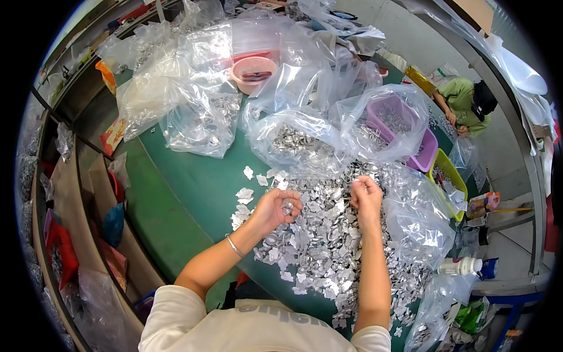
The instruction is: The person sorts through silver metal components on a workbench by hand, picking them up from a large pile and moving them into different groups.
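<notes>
A green tabletop [183,176] carries a heap of silvery pieces [328,226]. At its left, the left hand [275,209] grasps a shiny piece [287,206]; farther right, the right hand [367,199] curls, whether around anything I cannot tell.

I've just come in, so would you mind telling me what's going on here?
A person's left hand cups silvery pieces beside a spread pile of similar parts. The right hand is curled at the pile's far side; its contents are unclear. Clear bags lie beyond; another person in green sits upper right.
</notes>
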{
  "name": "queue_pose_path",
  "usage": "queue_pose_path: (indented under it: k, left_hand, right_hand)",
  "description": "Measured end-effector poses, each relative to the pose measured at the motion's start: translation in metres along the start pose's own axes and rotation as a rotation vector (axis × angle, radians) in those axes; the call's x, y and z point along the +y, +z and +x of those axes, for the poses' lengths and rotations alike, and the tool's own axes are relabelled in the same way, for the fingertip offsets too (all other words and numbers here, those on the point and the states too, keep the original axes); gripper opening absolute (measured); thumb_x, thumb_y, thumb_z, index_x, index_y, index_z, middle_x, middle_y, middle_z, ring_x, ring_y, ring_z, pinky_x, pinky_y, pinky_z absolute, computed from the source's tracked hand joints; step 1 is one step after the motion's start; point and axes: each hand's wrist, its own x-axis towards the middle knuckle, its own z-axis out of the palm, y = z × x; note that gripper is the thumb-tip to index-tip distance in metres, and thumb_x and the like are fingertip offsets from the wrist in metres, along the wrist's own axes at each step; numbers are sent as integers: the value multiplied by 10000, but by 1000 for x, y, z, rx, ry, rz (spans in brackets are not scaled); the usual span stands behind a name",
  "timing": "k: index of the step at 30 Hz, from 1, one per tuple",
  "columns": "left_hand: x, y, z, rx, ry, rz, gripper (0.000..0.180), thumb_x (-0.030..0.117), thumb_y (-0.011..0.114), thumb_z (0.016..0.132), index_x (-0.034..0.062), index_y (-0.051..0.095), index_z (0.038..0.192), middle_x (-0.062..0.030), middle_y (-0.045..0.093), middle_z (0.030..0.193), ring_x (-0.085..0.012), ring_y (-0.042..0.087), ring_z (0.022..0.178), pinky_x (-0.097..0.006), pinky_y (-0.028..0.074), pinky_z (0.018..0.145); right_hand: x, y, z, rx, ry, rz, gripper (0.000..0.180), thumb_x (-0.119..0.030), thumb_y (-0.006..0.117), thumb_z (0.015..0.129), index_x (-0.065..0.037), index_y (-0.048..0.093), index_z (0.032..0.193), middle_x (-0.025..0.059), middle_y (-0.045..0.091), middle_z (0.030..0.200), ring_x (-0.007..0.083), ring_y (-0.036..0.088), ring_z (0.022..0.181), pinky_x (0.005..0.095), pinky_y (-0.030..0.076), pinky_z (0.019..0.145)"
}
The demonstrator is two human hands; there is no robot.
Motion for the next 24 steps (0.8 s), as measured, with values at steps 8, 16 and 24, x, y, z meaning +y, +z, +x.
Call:
queue_pose_path:
  k: [8,16,24]
  left_hand:
    - [-10,-11,20,292,667,1170,151,98,599,808,8,656,915,-63,597,645,-135,530,541,-273,419,509]
    - [15,-16,36,289,854,1783,175,166,638,772,105,669,933,-131,630,694,-304,614,634,-387,471,552]
    - [17,-15,21,271,833,1832,103,154,630,774,66,631,826,-121,624,675,-296,600,596,-377,465,540]
  right_hand:
    - [-26,13,7,171,-123,-862,167,-171,674,765,-55,694,883,69,592,597,204,539,501,310,453,531]
    - [-22,36,17,127,-137,-1323,134,-195,678,733,-66,670,767,167,648,754,346,631,706,437,487,619]
    - [-33,14,2,-39,207,137,110,-91,586,812,-21,579,896,39,552,703,117,501,548,197,337,411]
